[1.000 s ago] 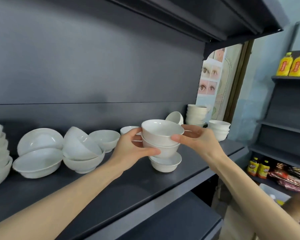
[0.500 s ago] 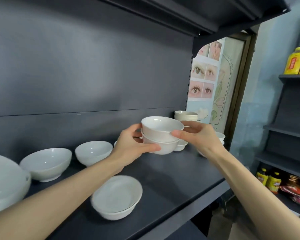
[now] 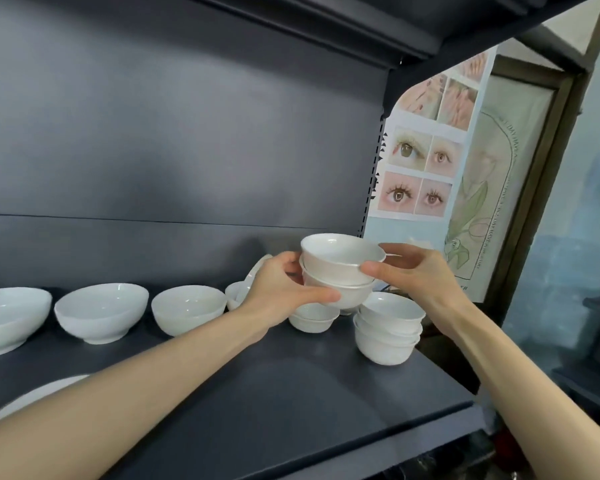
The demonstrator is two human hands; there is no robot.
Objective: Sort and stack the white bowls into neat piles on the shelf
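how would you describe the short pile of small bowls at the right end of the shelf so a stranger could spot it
Start at the dark shelf and follow it to its right end, by the poster of eyes. There, just below the right hand, stands a pile of small white bowls. Unlike the single wide bowls to the left, it is several small bowls nested together.

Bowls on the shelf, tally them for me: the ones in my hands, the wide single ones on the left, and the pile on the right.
Held bowls, nested, between left hand and right hand: 2
Wide single bowls: 3
Right pile: 3
Total: 8, leaving out bowls partly hidden behind the hands.
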